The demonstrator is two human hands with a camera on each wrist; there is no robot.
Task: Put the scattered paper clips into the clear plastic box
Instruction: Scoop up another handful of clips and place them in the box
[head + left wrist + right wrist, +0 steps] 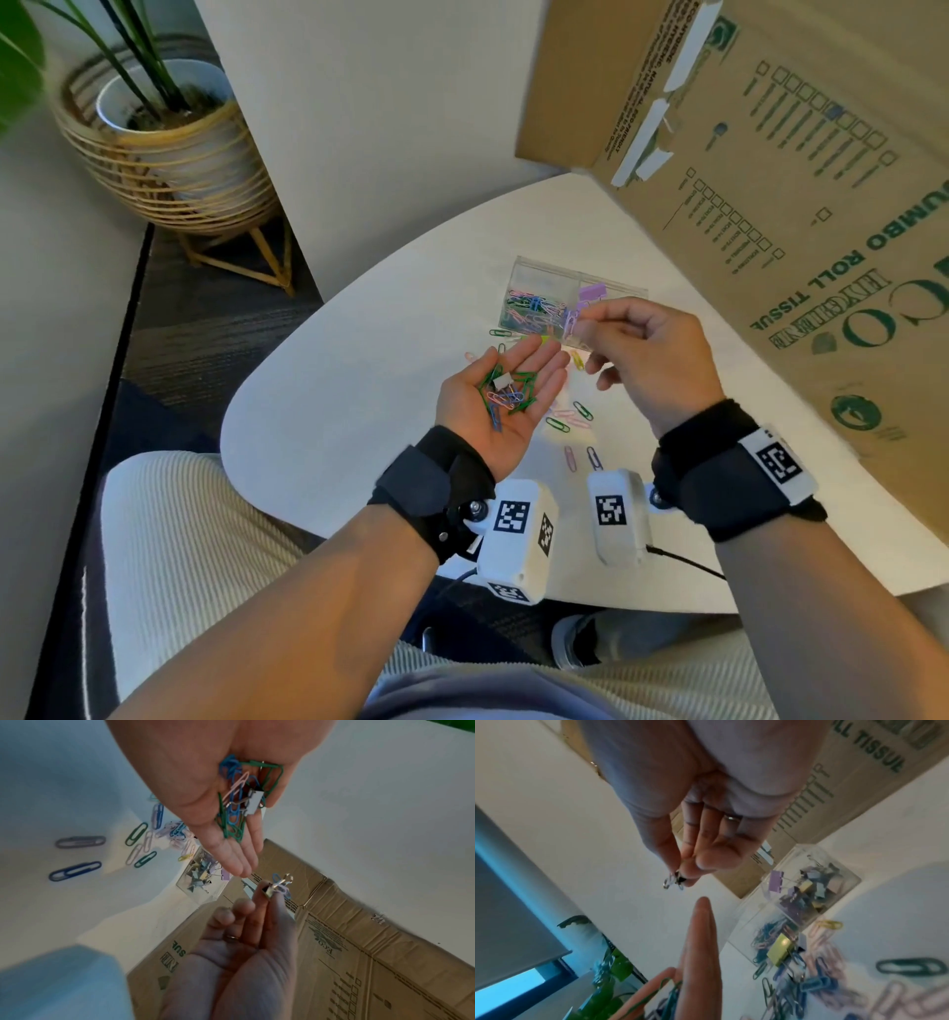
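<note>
Lying palm-up over the table (pixel 328 411), the left hand (pixel 500 398) is held flat, cradling paper clips (pixel 506 393). A small binder clip (pixel 570 319) is pinched by the right hand (pixel 652 354) above the clear box (pixel 544 272); loose clips (pixel 570 416) lie nearby.

Coloured, smooth-coated wire paper clips (pixel 506 394) are lying on a matt white table (pixel 328 411), beside a glossy clear plastic box (pixel 544 303) showing pastel binder clips (pixel 805 892) with bare metal handles; rough brown corrugated cardboard (pixel 770 205), printed in green ink, is leaning at the table's far right edge, while woven rattan is wrapping a white planter (pixel 169 154)
</note>
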